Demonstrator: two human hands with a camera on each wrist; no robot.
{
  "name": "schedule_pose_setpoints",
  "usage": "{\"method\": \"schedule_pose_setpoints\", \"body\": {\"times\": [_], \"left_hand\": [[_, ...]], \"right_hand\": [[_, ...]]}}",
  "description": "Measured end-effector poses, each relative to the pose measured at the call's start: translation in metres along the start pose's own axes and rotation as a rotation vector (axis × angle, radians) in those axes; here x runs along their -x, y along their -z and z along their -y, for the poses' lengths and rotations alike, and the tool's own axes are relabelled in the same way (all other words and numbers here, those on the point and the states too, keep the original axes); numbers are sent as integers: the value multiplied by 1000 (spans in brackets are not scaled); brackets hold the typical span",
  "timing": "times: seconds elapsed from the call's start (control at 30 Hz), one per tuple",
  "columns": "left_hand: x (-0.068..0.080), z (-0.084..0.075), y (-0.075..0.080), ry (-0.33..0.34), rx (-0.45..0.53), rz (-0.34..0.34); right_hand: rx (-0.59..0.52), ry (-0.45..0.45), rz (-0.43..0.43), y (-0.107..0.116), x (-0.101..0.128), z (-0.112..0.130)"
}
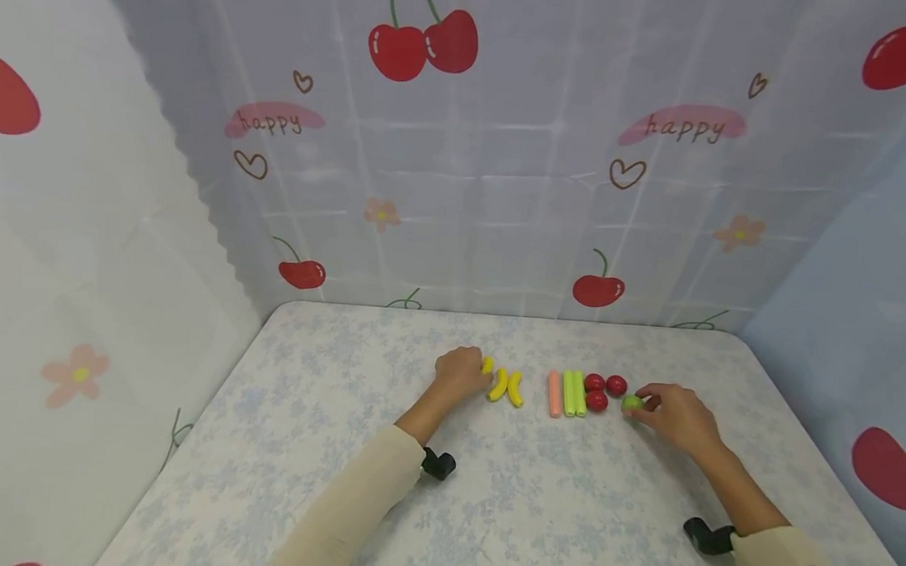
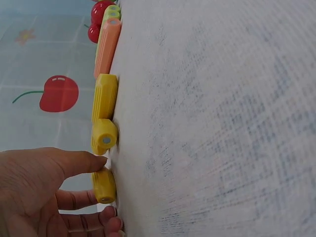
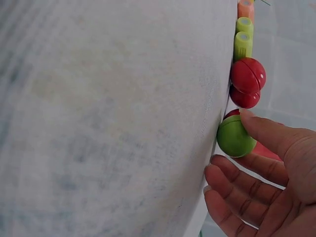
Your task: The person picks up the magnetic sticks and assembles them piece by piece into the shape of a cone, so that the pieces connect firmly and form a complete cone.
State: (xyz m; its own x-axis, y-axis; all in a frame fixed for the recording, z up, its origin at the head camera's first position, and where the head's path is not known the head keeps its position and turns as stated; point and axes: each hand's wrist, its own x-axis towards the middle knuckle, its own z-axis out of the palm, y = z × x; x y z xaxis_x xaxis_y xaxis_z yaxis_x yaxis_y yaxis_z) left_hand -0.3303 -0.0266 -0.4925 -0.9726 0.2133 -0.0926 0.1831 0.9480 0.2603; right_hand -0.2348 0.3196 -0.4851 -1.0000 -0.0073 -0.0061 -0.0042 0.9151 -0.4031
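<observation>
In the head view my left hand (image 1: 461, 373) pinches a curved yellow magnetic rod (image 1: 488, 365) at the left end of a row. The left wrist view shows thumb and fingers on either side of that yellow rod (image 2: 104, 186), which lies against the table. Just right of it are two more curved yellow rods (image 1: 515, 389). At the row's other end, my right hand (image 1: 676, 416) pinches a green ball (image 1: 632, 403) between thumb and finger; the right wrist view shows this green ball (image 3: 236, 137) at the tabletop. Three red balls (image 1: 596, 400) sit left of it.
Between the yellow rods and the red balls lie a straight orange rod (image 1: 555, 394) and two light green rods (image 1: 574, 394), side by side. The patterned table (image 1: 490, 517) meets a cherry-printed curtain (image 1: 486, 192) at its back edge.
</observation>
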Motion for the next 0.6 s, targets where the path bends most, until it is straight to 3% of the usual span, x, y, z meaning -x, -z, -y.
{"method": "schedule_pose_setpoints", "body": {"times": [0.13, 0.4, 0.6], "left_hand": [[2, 5, 1, -12, 31, -17], [12, 31, 3, -110, 274, -54], [26, 52, 7, -177, 448, -12]], "right_hand": [[-18, -7, 3, -1, 0, -3], [-106, 40, -50, 1, 7, -13], [-220, 98, -84, 6, 21, -3]]}}
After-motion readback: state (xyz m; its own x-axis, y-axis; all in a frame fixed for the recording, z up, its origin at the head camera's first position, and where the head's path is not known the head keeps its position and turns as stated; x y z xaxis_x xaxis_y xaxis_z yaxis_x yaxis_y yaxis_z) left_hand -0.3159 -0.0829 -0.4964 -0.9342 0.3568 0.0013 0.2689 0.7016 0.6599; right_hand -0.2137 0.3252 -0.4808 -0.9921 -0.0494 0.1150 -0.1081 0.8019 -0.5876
